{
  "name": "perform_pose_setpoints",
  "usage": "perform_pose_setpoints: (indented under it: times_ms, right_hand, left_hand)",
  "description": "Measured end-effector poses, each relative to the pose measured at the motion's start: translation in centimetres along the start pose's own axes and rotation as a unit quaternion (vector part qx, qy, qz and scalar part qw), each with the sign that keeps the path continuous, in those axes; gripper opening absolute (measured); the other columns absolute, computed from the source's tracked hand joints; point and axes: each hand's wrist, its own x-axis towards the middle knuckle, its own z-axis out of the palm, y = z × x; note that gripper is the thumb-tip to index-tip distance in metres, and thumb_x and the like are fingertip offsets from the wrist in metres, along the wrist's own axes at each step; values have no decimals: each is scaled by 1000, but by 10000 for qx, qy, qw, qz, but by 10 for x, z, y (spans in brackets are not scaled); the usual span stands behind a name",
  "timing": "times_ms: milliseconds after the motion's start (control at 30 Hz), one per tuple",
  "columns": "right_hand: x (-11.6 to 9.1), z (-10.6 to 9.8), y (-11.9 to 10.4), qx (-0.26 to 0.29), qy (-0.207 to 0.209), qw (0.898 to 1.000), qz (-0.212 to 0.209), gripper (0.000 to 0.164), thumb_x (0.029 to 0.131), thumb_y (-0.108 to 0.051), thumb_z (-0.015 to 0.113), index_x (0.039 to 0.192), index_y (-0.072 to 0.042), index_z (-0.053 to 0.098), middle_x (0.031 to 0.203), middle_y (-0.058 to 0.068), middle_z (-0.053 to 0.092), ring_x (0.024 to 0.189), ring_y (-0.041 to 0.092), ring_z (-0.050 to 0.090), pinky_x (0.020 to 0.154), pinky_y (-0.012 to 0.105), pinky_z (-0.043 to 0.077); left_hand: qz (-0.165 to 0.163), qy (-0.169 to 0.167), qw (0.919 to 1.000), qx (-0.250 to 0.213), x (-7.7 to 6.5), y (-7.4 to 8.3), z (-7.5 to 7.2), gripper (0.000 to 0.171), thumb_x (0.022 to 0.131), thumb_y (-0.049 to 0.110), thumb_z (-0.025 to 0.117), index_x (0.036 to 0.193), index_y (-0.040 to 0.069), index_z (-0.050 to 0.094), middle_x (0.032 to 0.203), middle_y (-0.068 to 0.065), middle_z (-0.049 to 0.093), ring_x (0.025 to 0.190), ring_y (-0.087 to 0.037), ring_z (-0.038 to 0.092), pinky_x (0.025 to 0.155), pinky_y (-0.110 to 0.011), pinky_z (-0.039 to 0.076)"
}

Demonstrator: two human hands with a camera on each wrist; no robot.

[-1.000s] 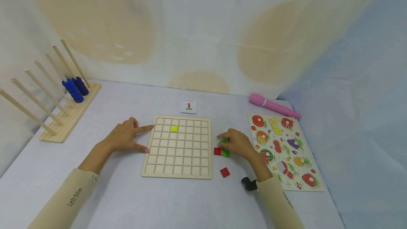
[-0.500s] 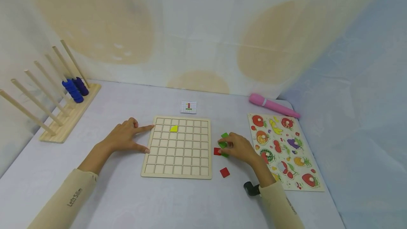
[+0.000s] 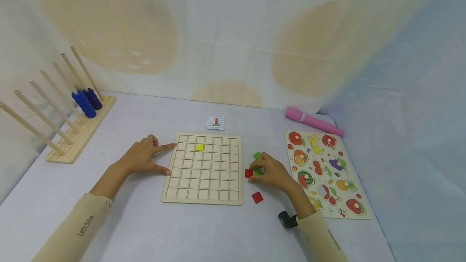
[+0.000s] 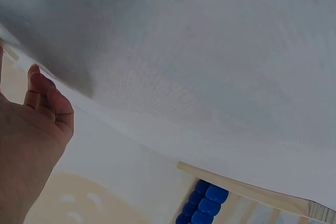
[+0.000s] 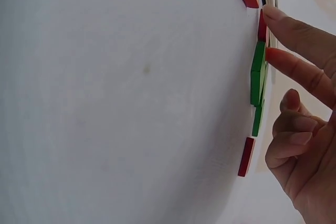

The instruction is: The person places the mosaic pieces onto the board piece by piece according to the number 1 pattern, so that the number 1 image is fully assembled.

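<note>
Pinching the upper red tile (image 3: pixel 248 173) now in the right grip (image 3: pixel 271 171), lower centre of the frame, with the gridded board (image 3: pixel 205 173) close left, opposite the unclasped left grip (image 3: pixel 141 156).

Arms (image 3: pixel 78 225): 2, stretched forward
Left hand (image 3: pixel 142 157): thumb and index finger spread, others curled
Right hand (image 3: pixel 271 171): thumb and index finger in narrow pinch

From here I'm seeing a whitish table (image 3: pixel 145 233), pale sheeting (image 3: pixel 233 31) behind with tan blobs (image 3: pixel 309 49), bluish on the right.
</note>
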Motion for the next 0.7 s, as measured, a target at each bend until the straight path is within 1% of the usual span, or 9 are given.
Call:
perform_pose_setpoints:
  times_ms: [267, 500, 700]
  right_hand:
    - [1, 2, -2, -115, 23, 9999, -16, 25, 77, -25, 86, 97, -16, 75, 89, -1, 49, 80, 12, 47, 67, 24, 39]
    - [4, 3, -5, -335, 17, 9991, -249, 23, 79, -24, 84, 96, -13, 74, 92, -4, 52, 79, 11, 47, 67, 24, 41]
    - [9, -1, -10, -437, 31, 9984, -343, 22, 80, -25, 84, 95, -13, 73, 89, -3, 50, 78, 10, 47, 66, 24, 40]
  left_hand:
    - [6, 24, 10000, -1, 0, -2, 1, 99, 61, 81, 72, 144, 32, 52, 107, -10, 46, 83, -21, 40, 70, -34, 29]
    - [13, -2, 10000, -2, 1, -5, 2, 101, 60, 84, 69, 145, 32, 51, 108, -11, 47, 84, -21, 41, 71, -34, 30]
    - [-9, -15, 10000, 15, 2, -5, 3, 102, 60, 85, 69, 145, 33, 51, 107, -9, 46, 83, -20, 40, 70, -34, 29]
